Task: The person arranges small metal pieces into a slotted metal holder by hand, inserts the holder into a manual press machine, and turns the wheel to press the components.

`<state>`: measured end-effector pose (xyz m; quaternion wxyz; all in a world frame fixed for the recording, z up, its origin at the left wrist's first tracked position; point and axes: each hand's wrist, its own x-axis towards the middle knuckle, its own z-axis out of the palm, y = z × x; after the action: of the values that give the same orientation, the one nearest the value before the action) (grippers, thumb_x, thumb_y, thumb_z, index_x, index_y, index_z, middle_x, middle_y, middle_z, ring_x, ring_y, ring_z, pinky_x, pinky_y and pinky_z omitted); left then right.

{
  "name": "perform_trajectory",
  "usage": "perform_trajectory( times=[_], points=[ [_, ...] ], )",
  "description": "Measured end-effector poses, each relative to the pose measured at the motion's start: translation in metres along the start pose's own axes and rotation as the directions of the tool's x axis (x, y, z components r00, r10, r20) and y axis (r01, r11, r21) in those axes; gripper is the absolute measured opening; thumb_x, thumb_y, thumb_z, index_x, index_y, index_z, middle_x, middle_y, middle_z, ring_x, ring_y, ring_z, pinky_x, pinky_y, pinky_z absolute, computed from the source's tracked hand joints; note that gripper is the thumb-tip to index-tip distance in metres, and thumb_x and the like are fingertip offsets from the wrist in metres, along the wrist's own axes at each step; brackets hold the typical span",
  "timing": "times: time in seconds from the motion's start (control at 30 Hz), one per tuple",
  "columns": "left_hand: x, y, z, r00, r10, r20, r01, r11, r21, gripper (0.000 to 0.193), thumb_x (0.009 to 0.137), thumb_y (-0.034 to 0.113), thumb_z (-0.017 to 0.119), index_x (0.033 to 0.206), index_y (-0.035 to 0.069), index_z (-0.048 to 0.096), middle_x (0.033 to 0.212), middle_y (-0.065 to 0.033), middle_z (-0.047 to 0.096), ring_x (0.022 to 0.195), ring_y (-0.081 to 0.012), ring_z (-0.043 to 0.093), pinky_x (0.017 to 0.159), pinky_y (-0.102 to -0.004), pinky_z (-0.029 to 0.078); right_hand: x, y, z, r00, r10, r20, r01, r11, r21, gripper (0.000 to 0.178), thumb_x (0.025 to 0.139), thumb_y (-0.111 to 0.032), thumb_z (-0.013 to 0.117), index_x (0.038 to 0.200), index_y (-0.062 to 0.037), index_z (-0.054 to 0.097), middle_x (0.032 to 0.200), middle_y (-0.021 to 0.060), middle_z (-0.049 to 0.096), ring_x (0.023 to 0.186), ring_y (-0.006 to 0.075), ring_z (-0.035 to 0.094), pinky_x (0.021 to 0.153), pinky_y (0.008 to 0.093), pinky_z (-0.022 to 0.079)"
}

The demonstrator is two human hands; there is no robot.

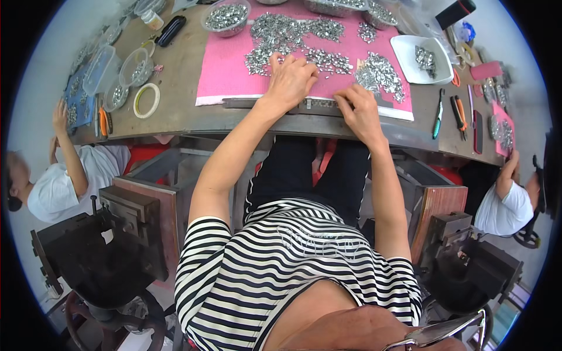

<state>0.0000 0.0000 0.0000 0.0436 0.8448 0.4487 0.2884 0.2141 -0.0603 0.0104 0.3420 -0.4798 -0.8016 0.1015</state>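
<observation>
My left hand (291,79) is over a pink mat (225,73), at the near edge of a spread of small shiny metal pieces (275,35). Its fingers curl down, and whatever is under their tips is hidden. To the right, my right hand (360,114) is closed in a pinch at the end of a narrow metal strip (319,103) with a row of small parts along it. What its fingertips hold is too small to make out. The strip lies along the mat's near edge, between my hands. Another pile of metal pieces (380,76) lies just beyond my right hand.
Clear tubs of metal pieces (226,17) stand at the back, and a white tray (404,55) stands right. Tape (146,100) lies left; a toothbrush (438,114) and orange-handled pliers (459,117) lie right. Seated people (76,175) work on both sides.
</observation>
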Motion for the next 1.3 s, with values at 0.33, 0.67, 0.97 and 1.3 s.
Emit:
perform_trajectory(
  times=[0.33, 0.67, 0.97, 1.3],
  points=[
    [0.002, 0.001, 0.005, 0.999, 0.045, -0.019, -0.044, 0.999, 0.021, 0.008, 0.087, 0.022, 0.072, 0.091, 0.015, 0.071, 0.090, -0.0026, 0.066, 0.097, -0.0237, 0.060, 0.103, -0.0560, 0.029, 0.047, 0.042, 0.010, 0.993, 0.047, -0.104, -0.071, 0.968, -0.241, 0.014, 0.085, -0.006, 0.071, 0.097, -0.0005, 0.066, 0.093, 0.0173, 0.063, 0.087, 0.0374, 0.062, 0.077, 0.0459, 0.050],
    [0.001, -0.002, 0.003, 0.999, 0.043, 0.020, -0.043, 0.999, 0.025, 0.008, 0.086, 0.020, 0.072, 0.091, 0.014, 0.072, 0.091, -0.0040, 0.066, 0.099, -0.0243, 0.060, 0.104, -0.0596, 0.028, 0.024, 0.029, -0.015, 0.985, 0.164, -0.051, -0.162, 0.986, 0.050, 0.009, 0.085, -0.003, 0.068, 0.093, -0.0004, 0.070, 0.088, 0.0146, 0.065, 0.087, 0.0355, 0.063, 0.078, 0.0434, 0.051],
    [0.001, -0.001, 0.007, 0.999, 0.035, -0.011, -0.035, 0.999, 0.035, 0.009, 0.087, 0.021, 0.072, 0.093, 0.014, 0.071, 0.089, -0.0041, 0.066, 0.099, -0.0244, 0.060, 0.105, -0.0607, 0.027, 0.032, 0.039, 0.001, 0.986, 0.152, -0.066, -0.160, 0.975, -0.151, 0.010, 0.085, -0.011, 0.073, 0.091, -0.0031, 0.071, 0.087, 0.0132, 0.066, 0.087, 0.0336, 0.064, 0.078, 0.0448, 0.049],
    [-0.007, 0.027, -0.004, 0.997, 0.018, -0.069, -0.034, 0.971, -0.238, 0.007, 0.087, 0.018, 0.064, 0.086, 0.012, 0.066, 0.086, -0.0040, 0.066, 0.090, -0.0257, 0.062, 0.102, -0.0574, 0.031, 0.026, 0.039, 0.001, 0.996, 0.061, -0.059, -0.075, 0.964, -0.256, 0.010, 0.087, -0.013, 0.070, 0.090, -0.0042, 0.065, 0.088, 0.0110, 0.063, 0.088, 0.0313, 0.061, 0.080, 0.0435, 0.043]
  ],
)
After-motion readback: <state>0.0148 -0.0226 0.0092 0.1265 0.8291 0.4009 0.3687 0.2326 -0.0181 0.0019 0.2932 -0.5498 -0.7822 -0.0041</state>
